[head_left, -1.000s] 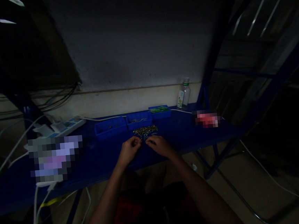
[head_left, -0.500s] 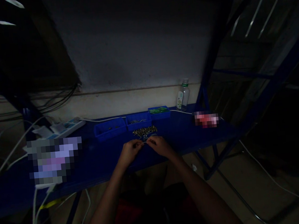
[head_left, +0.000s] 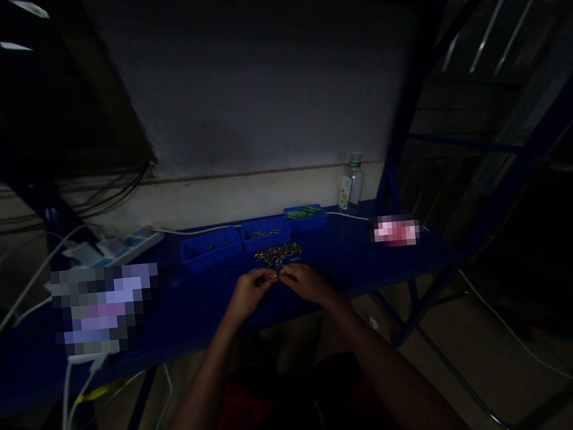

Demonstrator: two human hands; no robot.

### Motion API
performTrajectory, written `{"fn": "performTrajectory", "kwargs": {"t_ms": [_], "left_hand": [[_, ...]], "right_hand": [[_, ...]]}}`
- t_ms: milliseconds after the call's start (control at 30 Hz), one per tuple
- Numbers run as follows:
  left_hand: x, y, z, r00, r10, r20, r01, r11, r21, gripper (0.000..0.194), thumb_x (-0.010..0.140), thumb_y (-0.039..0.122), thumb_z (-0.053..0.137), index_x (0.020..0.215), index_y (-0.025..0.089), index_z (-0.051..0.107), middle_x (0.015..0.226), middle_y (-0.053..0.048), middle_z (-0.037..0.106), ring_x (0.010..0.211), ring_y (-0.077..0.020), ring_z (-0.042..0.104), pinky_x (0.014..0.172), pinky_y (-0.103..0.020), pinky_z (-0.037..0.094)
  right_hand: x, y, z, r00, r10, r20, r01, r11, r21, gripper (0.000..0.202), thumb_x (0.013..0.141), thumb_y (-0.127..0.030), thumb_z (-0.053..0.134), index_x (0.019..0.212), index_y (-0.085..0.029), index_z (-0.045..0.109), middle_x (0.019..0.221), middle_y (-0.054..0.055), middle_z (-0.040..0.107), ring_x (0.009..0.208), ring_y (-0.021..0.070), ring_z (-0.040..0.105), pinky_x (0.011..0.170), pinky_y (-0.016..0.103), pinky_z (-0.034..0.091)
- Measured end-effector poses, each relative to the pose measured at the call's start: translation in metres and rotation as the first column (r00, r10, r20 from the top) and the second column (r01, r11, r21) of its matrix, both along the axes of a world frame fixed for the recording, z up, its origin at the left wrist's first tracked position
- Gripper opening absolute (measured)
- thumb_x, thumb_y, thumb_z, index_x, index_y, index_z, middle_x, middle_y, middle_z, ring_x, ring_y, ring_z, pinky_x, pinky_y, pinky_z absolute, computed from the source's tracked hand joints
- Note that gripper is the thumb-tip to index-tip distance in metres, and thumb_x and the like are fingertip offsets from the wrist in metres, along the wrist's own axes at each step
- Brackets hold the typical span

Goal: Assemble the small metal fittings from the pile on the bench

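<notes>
My left hand (head_left: pixel 251 292) and my right hand (head_left: pixel 305 282) meet fingertip to fingertip over the blue table (head_left: pixel 184 311). Both are closed in a pinch on a small shiny metal piece (head_left: pixel 276 276), mostly covered by the fingers. Just beyond them lies a pile of small brass-coloured parts (head_left: pixel 278 252), with a few thin silver pieces (head_left: pixel 294 260) at its near side. Behind the pile, a blue bin (head_left: pixel 267 242) holds thin metal pieces. Left of it a larger blue bin (head_left: pixel 212 255) has a few small parts inside.
A third blue bin (head_left: pixel 307 222) holds green items. Near the wall stands a clear bottle (head_left: pixel 351 186). A power strip (head_left: pixel 136 245) with white cables is at the left, beside a blurred object (head_left: pixel 107 311). Another blurred, pinkish object (head_left: pixel 395 231) lies at the right.
My hands have drawn slightly closer together, and less of the thin metal piece shows between the fingertips. The bins and the pile look the same.
</notes>
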State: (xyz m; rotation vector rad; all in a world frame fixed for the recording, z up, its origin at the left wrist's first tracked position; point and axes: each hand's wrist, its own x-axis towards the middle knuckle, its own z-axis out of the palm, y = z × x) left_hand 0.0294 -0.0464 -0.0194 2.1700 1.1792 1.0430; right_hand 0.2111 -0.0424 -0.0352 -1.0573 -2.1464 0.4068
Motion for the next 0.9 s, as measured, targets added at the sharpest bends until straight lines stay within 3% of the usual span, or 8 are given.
{"fn": "performTrajectory", "kwargs": {"t_ms": [233,467,900], "left_hand": [[0.0015,-0.0007,0.0024,0.998,0.058,0.03,-0.059,0.998,0.016,0.018,0.079,0.03,0.049,0.086,0.016,0.059,0.08,-0.002,0.062,0.074,-0.0145,0.057,0.067,-0.023,0.043],[-0.0003,0.0042,-0.0048,0.999,0.022,-0.041,-0.023,1.0,-0.011,0.02,0.078,0.031,0.052,0.085,0.016,0.063,0.079,-0.003,0.064,0.072,-0.0154,0.057,0.068,-0.024,0.043],[0.0014,0.0022,-0.0028,0.996,0.004,-0.092,-0.004,1.0,0.008,0.023,0.078,0.036,0.053,0.084,0.018,0.067,0.079,-0.004,0.063,0.073,-0.0163,0.057,0.069,-0.027,0.043]], "right_hand": [[-0.0003,-0.0009,0.0013,0.998,-0.004,-0.059,0.003,1.0,-0.015,0.017,0.088,-0.026,0.044,0.084,-0.02,0.06,0.085,0.001,0.063,0.08,0.0115,0.056,0.074,0.021,0.038],[0.0,-0.0018,0.0033,0.995,-0.012,-0.098,0.008,0.999,-0.04,0.02,0.088,-0.03,0.044,0.085,-0.019,0.06,0.083,0.001,0.064,0.077,0.0114,0.058,0.069,0.02,0.039],[-0.0005,-0.0025,0.0039,0.997,-0.026,-0.068,0.021,0.997,-0.08,0.015,0.085,-0.025,0.048,0.085,-0.02,0.062,0.085,0.001,0.065,0.077,0.0118,0.059,0.07,0.021,0.041]]}}
